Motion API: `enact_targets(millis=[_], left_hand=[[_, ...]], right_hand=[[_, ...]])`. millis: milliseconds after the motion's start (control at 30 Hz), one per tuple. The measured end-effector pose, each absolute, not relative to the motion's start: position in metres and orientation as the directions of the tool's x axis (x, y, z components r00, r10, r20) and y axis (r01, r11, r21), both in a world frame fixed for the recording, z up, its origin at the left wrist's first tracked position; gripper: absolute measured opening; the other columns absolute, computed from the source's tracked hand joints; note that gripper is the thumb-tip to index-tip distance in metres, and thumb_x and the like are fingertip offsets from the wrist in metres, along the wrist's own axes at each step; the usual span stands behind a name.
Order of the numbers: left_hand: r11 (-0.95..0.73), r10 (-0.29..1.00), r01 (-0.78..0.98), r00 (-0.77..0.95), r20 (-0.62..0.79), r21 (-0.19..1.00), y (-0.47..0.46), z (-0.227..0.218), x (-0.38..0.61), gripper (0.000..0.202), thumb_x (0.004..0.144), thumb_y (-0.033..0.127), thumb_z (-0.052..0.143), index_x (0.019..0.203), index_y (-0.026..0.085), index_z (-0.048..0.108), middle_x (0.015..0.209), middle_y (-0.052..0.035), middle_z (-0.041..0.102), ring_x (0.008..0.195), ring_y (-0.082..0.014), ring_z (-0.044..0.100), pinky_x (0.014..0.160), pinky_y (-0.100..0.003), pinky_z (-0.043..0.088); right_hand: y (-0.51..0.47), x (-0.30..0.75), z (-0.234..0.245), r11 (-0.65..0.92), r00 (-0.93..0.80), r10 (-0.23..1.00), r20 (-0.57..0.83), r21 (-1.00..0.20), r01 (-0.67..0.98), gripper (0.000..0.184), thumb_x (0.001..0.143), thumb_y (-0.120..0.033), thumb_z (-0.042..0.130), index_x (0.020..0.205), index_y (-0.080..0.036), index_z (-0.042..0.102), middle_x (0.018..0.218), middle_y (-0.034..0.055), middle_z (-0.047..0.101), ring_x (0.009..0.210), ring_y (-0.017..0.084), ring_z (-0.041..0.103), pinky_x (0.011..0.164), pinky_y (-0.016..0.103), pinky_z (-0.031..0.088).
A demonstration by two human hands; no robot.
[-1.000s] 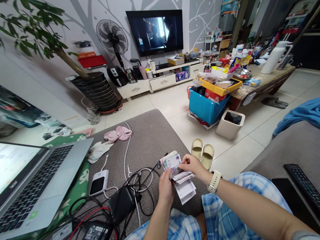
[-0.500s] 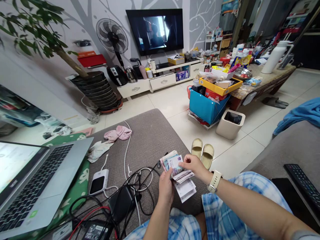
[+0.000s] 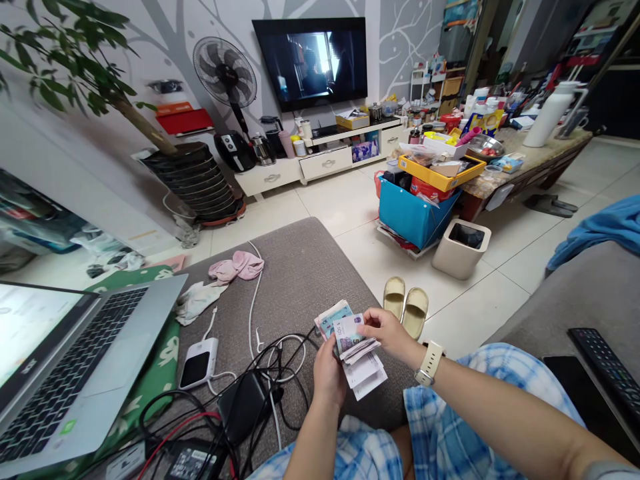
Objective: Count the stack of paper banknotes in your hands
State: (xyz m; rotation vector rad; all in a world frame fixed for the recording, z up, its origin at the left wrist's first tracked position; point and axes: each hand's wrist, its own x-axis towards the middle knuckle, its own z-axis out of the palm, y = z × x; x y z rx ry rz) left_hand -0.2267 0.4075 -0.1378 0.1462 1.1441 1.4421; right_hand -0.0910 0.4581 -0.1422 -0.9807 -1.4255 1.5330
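Note:
A fan of banknotes (image 3: 334,318), pink and blue-green at the back, is held over the grey couch (image 3: 313,267). My left hand (image 3: 329,377) is closed round their lower end, thumb on the front. At the right, my right hand (image 3: 389,333) pinches the upper corner of a purple banknote (image 3: 347,328) marked with a 5. Folded pale notes or slips (image 3: 367,375) hang below it, their kind not clear. The left fingers behind the bundle are hidden.
Tangled black cables (image 3: 260,357) with a black adapter (image 3: 243,405) lie left of my hands, beside a white device (image 3: 199,363) and a laptop (image 3: 125,340). Yellow slippers (image 3: 415,310) and a beige bin (image 3: 460,250) stand on the floor. A remote (image 3: 607,373) lies at the right.
The banknotes and my left hand have shifted slightly left. The purple note has come further over the others, and the hanging pale papers have swung a little left. My right hand keeps its pinch.

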Motion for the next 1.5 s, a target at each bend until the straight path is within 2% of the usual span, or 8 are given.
enact_targets(millis=[367, 600, 733, 933, 1033, 1167, 1300, 1500], left_hand=[[0.220, 0.798, -0.702, -0.270, -0.539, 0.677, 0.411, -0.146, -0.233, 0.022, 0.072, 0.019, 0.063, 0.092, 0.010, 0.068, 0.086, -0.0094, 0.074, 0.080, -0.0225, 0.071, 0.077, -0.033, 0.054], [0.210, 0.826, -0.714, -0.236, -0.512, 0.668, 0.411, -0.146, -0.235, 0.019, 0.073, 0.021, 0.062, 0.089, 0.011, 0.067, 0.084, -0.0088, 0.074, 0.080, -0.0239, 0.071, 0.078, -0.036, 0.054], [0.216, 0.803, -0.728, -0.247, -0.543, 0.650, 0.410, -0.144, -0.235, 0.020, 0.077, 0.022, 0.060, 0.091, 0.010, 0.067, 0.085, -0.0100, 0.074, 0.080, -0.0236, 0.071, 0.078, -0.036, 0.055], [0.220, 0.801, -0.722, -0.250, -0.544, 0.656, 0.410, -0.141, -0.233, 0.020, 0.077, 0.022, 0.060, 0.091, 0.010, 0.067, 0.083, -0.0111, 0.074, 0.081, -0.0246, 0.071, 0.078, -0.038, 0.055], [0.195, 0.818, -0.717, -0.257, -0.514, 0.669, 0.410, -0.142, -0.232, 0.020, 0.075, 0.022, 0.062, 0.091, 0.010, 0.066, 0.085, -0.0107, 0.074, 0.081, -0.0248, 0.071, 0.079, -0.038, 0.055], [0.193, 0.816, -0.687, -0.284, -0.503, 0.700, 0.410, -0.143, -0.231, 0.019, 0.072, 0.020, 0.065, 0.088, 0.011, 0.067, 0.086, -0.0106, 0.074, 0.082, -0.0249, 0.071, 0.079, -0.038, 0.055], [0.229, 0.823, -0.661, -0.262, -0.505, 0.715, 0.408, -0.143, -0.229, 0.019, 0.069, 0.020, 0.068, 0.087, 0.012, 0.067, 0.083, -0.0094, 0.074, 0.081, -0.0246, 0.071, 0.078, -0.036, 0.055], [0.239, 0.845, -0.650, -0.226, -0.484, 0.721, 0.406, -0.143, -0.228, 0.029, 0.064, 0.019, 0.073, 0.091, 0.013, 0.066, 0.087, -0.0088, 0.074, 0.082, -0.0247, 0.070, 0.078, -0.036, 0.054]], right_hand=[[0.456, -0.092, -0.136, -0.090, -0.473, 0.881, -0.012, -0.986, -0.142, 0.029, 0.077, -0.041, 0.067, 0.070, -0.016, 0.054, 0.065, -0.0036, 0.049, 0.060, 0.011, 0.042, 0.059, 0.025, 0.032], [0.457, -0.091, -0.138, -0.084, -0.492, 0.871, -0.012, -0.989, -0.124, 0.032, 0.079, -0.044, 0.064, 0.065, -0.016, 0.054, 0.060, -0.0043, 0.045, 0.057, 0.011, 0.038, 0.057, 0.025, 0.028], [0.457, -0.090, -0.136, -0.095, -0.516, 0.857, -0.011, -0.986, -0.136, 0.039, 0.081, -0.048, 0.062, 0.060, -0.016, 0.052, 0.055, -0.0050, 0.041, 0.053, 0.010, 0.034, 0.054, 0.025, 0.025], [0.458, -0.091, -0.136, -0.142, -0.564, 0.826, -0.020, -0.975, -0.173, 0.050, 0.088, -0.056, 0.047, 0.064, -0.014, 0.062, 0.058, 0.0023, 0.059, 0.048, 0.010, 0.037, 0.049, 0.026, 0.025], [0.457, -0.092, -0.137, -0.147, -0.549, 0.834, -0.049, -0.980, -0.136, 0.043, 0.082, -0.053, 0.058, 0.063, -0.014, 0.060, 0.058, 0.0012, 0.059, 0.048, 0.009, 0.039, 0.049, 0.025, 0.027], [0.458, -0.091, -0.140, -0.129, -0.475, 0.876, -0.086, -0.990, -0.059, 0.033, 0.067, -0.041, 0.077, 0.065, -0.016, 0.055, 0.058, -0.0033, 0.053, 0.052, 0.010, 0.043, 0.051, 0.023, 0.030], [0.459, -0.089, -0.146, -0.091, -0.397, 0.914, -0.087, -0.996, 0.009, 0.033, 0.062, -0.036, 0.080, 0.070, -0.017, 0.054, 0.060, -0.0053, 0.049, 0.054, 0.009, 0.041, 0.051, 0.023, 0.029], [0.463, -0.090, -0.156, -0.124, -0.331, 0.937, -0.114, -0.992, -0.009, 0.039, 0.063, -0.038, 0.080, 0.081, -0.019, 0.051, 0.062, -0.0065, 0.048, 0.055, 0.010, 0.042, 0.053, 0.023, 0.031]])
